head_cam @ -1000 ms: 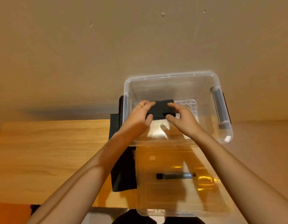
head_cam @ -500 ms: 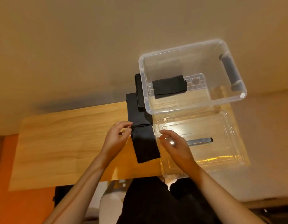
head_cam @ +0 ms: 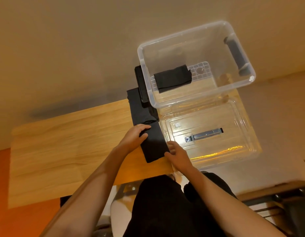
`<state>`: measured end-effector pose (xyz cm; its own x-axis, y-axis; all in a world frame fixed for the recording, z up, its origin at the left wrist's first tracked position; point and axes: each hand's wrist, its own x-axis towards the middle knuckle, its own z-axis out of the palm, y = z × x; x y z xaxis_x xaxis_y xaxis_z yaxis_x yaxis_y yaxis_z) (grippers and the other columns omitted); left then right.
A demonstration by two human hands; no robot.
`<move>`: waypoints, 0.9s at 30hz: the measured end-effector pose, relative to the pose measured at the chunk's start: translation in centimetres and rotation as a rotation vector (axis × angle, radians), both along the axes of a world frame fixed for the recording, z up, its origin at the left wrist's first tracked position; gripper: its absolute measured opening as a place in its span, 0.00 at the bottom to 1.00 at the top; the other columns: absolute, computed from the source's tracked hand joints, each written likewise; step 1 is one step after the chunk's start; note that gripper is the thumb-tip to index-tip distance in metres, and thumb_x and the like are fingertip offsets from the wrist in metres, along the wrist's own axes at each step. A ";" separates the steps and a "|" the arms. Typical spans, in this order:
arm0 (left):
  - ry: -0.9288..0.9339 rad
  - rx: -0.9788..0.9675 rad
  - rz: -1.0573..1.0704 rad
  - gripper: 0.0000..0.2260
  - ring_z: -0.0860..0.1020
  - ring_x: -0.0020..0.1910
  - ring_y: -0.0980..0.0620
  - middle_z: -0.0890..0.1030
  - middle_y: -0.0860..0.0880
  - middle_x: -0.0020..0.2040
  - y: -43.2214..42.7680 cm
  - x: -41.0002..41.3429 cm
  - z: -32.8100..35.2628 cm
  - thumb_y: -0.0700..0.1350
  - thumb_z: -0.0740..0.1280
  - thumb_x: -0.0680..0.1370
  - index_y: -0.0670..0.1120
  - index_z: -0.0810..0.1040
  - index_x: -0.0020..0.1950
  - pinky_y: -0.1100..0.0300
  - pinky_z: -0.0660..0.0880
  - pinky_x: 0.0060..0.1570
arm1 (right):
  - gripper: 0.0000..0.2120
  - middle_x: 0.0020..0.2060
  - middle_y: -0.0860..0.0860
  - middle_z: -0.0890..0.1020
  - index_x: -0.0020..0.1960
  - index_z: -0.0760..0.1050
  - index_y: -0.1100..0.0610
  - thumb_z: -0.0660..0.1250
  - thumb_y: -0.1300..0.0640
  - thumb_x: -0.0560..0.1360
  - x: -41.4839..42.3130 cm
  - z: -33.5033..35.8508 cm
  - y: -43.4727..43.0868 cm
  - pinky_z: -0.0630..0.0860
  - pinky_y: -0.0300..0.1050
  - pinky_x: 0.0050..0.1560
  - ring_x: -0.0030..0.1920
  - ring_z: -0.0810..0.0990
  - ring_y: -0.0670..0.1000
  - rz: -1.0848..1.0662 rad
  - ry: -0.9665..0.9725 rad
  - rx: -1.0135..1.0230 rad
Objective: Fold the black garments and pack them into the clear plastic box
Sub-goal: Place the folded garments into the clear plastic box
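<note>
On the counter (head_cam: 63, 142), by the clear plastic box (head_cam: 204, 94) holding one folded black garment (head_cam: 173, 78), the next black garment (head_cam: 153, 146) lay flat, gripped by the left hand (head_cam: 133, 139) and right hand (head_cam: 177, 154), probably needing a neat fold next.

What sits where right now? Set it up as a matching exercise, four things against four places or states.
Things: 1 folded garment; 2 long garment; 3 lid; 4 left hand.
Places: A flat, on the person's side of the clear plastic box; B inside that box; C gripping the long garment's edge; D stretched on the table, left of the lid.
Pairs: 1-B, 2-D, 3-A, 4-C.
</note>
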<state>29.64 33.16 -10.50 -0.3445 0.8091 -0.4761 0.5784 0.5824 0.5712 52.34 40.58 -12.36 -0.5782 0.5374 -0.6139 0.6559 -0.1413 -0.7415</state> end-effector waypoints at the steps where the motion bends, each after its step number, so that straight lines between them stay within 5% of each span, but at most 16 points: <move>1: 0.020 -0.013 -0.029 0.19 0.71 0.70 0.55 0.74 0.53 0.71 -0.1 0.0 -0.4 0.43 0.66 0.82 0.52 0.73 0.73 0.57 0.68 0.69 | 0.22 0.57 0.50 0.78 0.71 0.70 0.53 0.68 0.60 0.79 -0.1 -0.2 -0.2 0.77 0.45 0.58 0.54 0.78 0.48 -0.001 0.001 0.001; 16: 0.012 0.092 -0.084 0.22 0.72 0.66 0.54 0.76 0.51 0.68 -0.5 -0.5 -2.1 0.39 0.69 0.79 0.50 0.74 0.72 0.55 0.72 0.66 | 0.27 0.42 0.47 0.77 0.67 0.66 0.38 0.70 0.57 0.74 -1.8 -1.8 -0.9 0.81 0.51 0.50 0.44 0.79 0.48 -0.048 0.008 0.150; 21: -0.001 0.128 -0.061 0.21 0.73 0.61 0.57 0.76 0.51 0.65 -0.1 -0.6 -2.1 0.40 0.69 0.79 0.50 0.75 0.72 0.61 0.72 0.60 | 0.21 0.48 0.49 0.79 0.63 0.73 0.51 0.67 0.68 0.74 -1.9 -0.4 1.3 0.79 0.40 0.46 0.46 0.80 0.40 -0.242 0.160 0.017; 24: 0.023 0.151 -0.051 0.19 0.74 0.57 0.57 0.77 0.50 0.62 0.3 -0.1 -2.2 0.40 0.69 0.79 0.49 0.75 0.70 0.69 0.69 0.55 | 0.20 0.45 0.52 0.77 0.63 0.73 0.52 0.66 0.69 0.75 -1.6 -0.3 3.1 0.77 0.40 0.46 0.42 0.77 0.40 -0.327 0.161 -0.021; 27: 0.082 0.186 0.003 0.18 0.74 0.60 0.53 0.77 0.48 0.62 0.5 0.4 -2.5 0.41 0.69 0.79 0.47 0.77 0.68 0.64 0.70 0.60 | 0.20 0.44 0.51 0.76 0.64 0.73 0.52 0.66 0.68 0.75 -1.2 -0.6 4.5 0.78 0.44 0.46 0.44 0.78 0.45 -0.343 0.105 -0.081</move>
